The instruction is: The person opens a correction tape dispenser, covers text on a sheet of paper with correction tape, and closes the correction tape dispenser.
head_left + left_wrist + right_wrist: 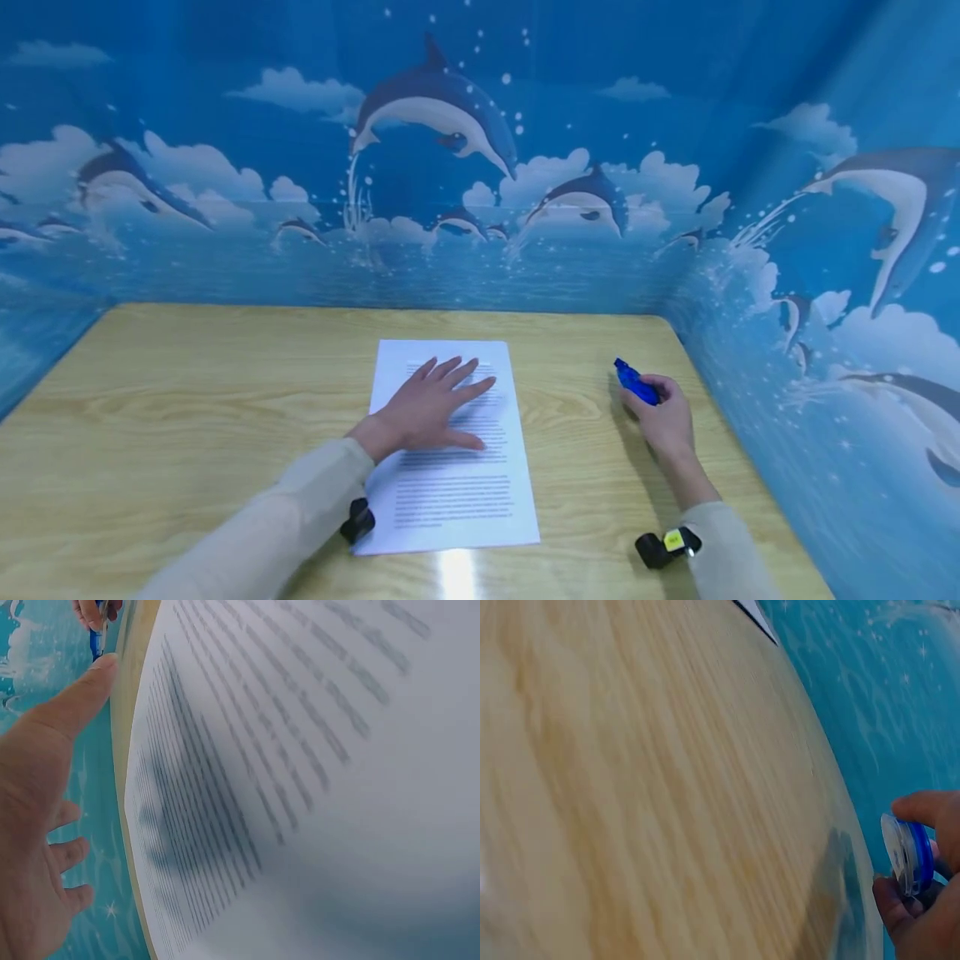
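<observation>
A white sheet of printed paper lies on the wooden table. My left hand is over its upper half with the fingers spread, and a soft shadow falls on the text in the left wrist view. Off to the right, my right hand pinches a blue correction tape between thumb and fingers, raised over the table with its narrow tip pointing away and to the left. In the right wrist view the correction tape shows a clear side and a blue side.
The wooden table meets a blue dolphin-print curtain at the back and along both sides. Black wrist cameras are strapped at the left cuff and the right cuff.
</observation>
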Action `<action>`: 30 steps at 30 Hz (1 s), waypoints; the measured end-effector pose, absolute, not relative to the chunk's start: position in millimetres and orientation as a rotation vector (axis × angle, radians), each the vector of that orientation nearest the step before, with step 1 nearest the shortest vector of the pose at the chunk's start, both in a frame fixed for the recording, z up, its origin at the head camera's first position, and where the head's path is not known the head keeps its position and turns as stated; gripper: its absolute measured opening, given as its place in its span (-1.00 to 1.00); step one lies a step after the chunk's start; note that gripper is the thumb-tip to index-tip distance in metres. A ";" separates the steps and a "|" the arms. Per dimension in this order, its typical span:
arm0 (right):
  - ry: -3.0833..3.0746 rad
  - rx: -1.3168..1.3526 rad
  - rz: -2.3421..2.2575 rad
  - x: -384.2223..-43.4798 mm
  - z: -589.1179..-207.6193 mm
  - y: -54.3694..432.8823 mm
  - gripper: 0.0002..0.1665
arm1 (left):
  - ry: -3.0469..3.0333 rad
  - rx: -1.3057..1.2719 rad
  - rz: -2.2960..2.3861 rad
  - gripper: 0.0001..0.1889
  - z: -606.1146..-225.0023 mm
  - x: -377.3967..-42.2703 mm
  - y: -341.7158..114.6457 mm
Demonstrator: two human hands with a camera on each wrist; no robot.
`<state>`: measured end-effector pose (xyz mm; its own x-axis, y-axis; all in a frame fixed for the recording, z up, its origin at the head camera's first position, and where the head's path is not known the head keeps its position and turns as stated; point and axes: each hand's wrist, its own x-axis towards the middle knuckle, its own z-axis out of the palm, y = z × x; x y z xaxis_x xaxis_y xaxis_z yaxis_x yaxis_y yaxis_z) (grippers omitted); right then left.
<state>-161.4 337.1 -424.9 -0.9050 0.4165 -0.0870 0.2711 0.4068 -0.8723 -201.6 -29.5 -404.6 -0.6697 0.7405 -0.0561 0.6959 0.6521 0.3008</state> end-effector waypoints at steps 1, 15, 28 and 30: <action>-2.511 -0.632 1.489 -160.3 -425.6 342.2 -0.36 | 2.687 1.189 0.379 -0.04 -404.3 -201.5 -27.4; -2.556 -0.812 1.296 -143.2 -433.0 399.7 -0.25 | 2.602 1.312 0.405 -0.06 -404.6 -197.5 -2.4; -2.682 -0.870 1.005 -136.3 -439.5 410.2 -0.34 | 2.595 1.325 0.338 -0.04 -405.0 -197.1 4.6; -2.688 -0.870 0.995 -135.3 -439.7 411.1 -0.35 | 2.602 1.325 0.329 -0.05 -405.7 -197.6 4.5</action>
<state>-135.3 411.1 -439.7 -0.8216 0.5667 -0.0616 0.4702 0.6127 -0.6352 -197.6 4.5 -405.7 -0.5771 0.8128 -0.0791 0.7676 0.5729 0.2873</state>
